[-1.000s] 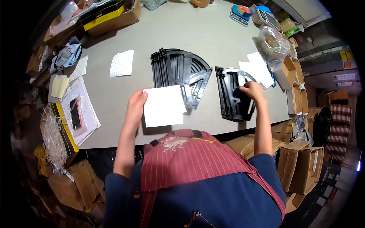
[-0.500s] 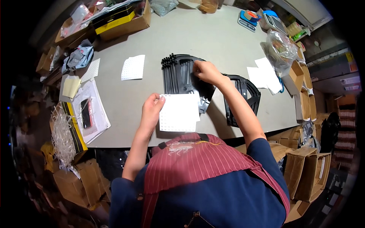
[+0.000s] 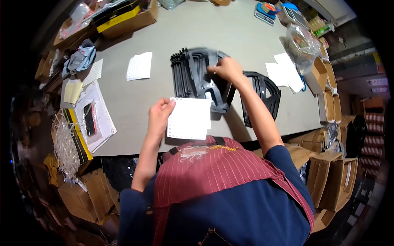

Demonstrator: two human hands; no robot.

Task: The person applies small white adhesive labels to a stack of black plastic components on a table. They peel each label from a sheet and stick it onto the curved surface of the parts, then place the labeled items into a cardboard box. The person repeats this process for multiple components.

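My left hand (image 3: 161, 117) pinches the top left corner of a white sheet of small printed labels (image 3: 189, 119) between thumb and fingers, near the table's front edge. My right hand (image 3: 228, 70) is closed on the inner edge of a black plastic frame (image 3: 201, 76) with a curved side and cut-outs. This frame looks raised and slightly blurred over a stack of similar black parts (image 3: 179, 78), whose knobbed ends show at the left. The label sheet hides the near part of the stack. Right of it, under my right forearm, lies another black frame with a curved side (image 3: 262, 96).
More label sheets (image 3: 139, 66) lie to the left, and white papers (image 3: 287, 71) to the right. A phone (image 3: 90, 119) rests on papers at the left edge. Open cartons (image 3: 328, 92) line the right edge; a small blue scale (image 3: 264, 15) stands far right.
The upper black frame has tilted and shifted in my right hand, which has moved slightly. My left hand still holds the label sheet. The whole view has shifted a little.
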